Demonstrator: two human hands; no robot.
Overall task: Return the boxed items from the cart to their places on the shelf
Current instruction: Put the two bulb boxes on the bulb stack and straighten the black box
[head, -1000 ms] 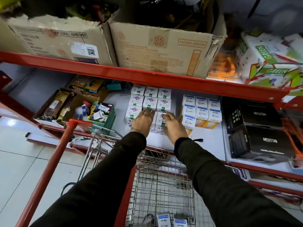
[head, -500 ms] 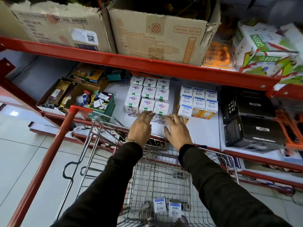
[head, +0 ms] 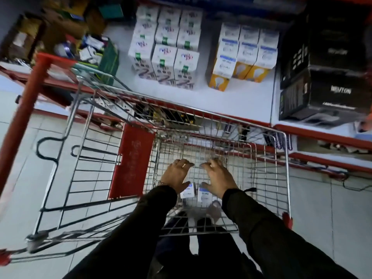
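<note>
Both hands had been withdrawn from the shelf (head: 231,101), where they were laid against the front row of white boxes half a second before, and were now lowered into the basket of the cart (head: 281,162). The left hand (head: 177,176) and the right hand (head: 218,176) were held with fingers spread and empty, nothing yet being grasped. Two small boxes with blue tops (head: 196,191) were seen on the floor of the cart, just under the two wrists, on the side of the cart away from the shelf; no other boxes could be told in the blurred picture. The matching blue-topped stack (head: 247,51) was placed beyond the far rim of the cart, on the shelf, to the right of the purple-printed stack (head: 167,47), with a lower spot at its front left corner. It was judged that the hands should be drawn back a little toward the near side of the cart, so that each box could be closed on at its sides, one for each hand. The boxes should then be lifted straight up, clear of the cart wire, and set with the printed face kept forward.
</note>
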